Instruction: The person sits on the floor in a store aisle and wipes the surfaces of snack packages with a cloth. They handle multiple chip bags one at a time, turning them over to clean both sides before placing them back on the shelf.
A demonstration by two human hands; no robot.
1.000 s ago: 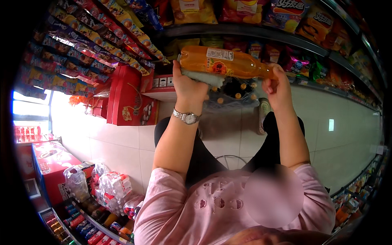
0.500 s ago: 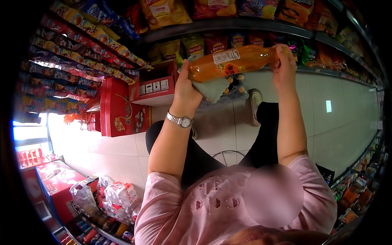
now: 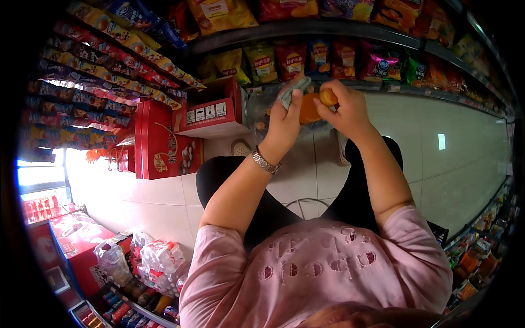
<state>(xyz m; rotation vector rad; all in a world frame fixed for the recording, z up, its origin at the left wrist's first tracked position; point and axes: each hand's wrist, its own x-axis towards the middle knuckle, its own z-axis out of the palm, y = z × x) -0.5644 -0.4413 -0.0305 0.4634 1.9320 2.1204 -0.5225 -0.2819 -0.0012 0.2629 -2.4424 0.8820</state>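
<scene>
A bottle of orange drink is held up in front of me, its orange cap end turned toward me. My right hand is closed around the cap and neck, thumb and fingers pinching it. My left hand, a metal-band watch on its wrist, grips a grey-green cloth beside the bottle's left side. Whether the cloth touches the bottle I cannot tell. Below my hands on the floor lies a clear plastic-wrapped pack, partly hidden by my left hand.
Shelves of snack bags run across the far side. An open red carton and a red gift box stand on the left, beneath hanging snack strips. White-and-red plastic-wrapped goods sit at lower left.
The bottle has turned from lying crosswise between both hands to pointing cap-first toward me. My hands have come closer together, and the cloth now shows above my left hand.
</scene>
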